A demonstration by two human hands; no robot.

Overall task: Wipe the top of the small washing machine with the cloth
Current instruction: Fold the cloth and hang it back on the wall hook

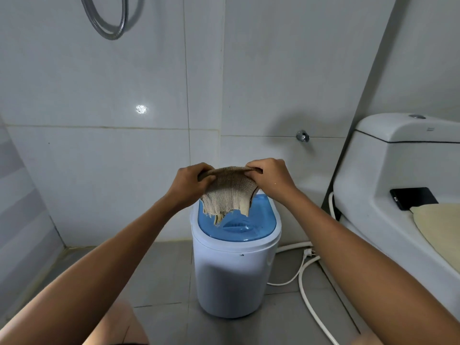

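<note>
Overhead, both hands hold a frayed beige woven cloth [227,192] stretched between them: the left hand [190,183] pinches its left edge, the right hand [272,175] grips its right edge, and the ragged lower hem hangs above the blue translucent oval lid [258,220] of a small white cylindrical washing machine [234,277]. The machine stands on a grey tiled floor [161,282] close to a white glossy tiled wall [112,150]. A white power cord with plug [307,253] and a white hose [313,310] trail across the floor at its right. Further right stands a white ceramic toilet [388,175] with a black phone [413,197] resting on it beside a pale yellow fabric cover [443,225]. A chrome shower hose [109,23] loops high on the wall, and a small chrome wall valve [302,136] sits near the toilet tank.
</note>
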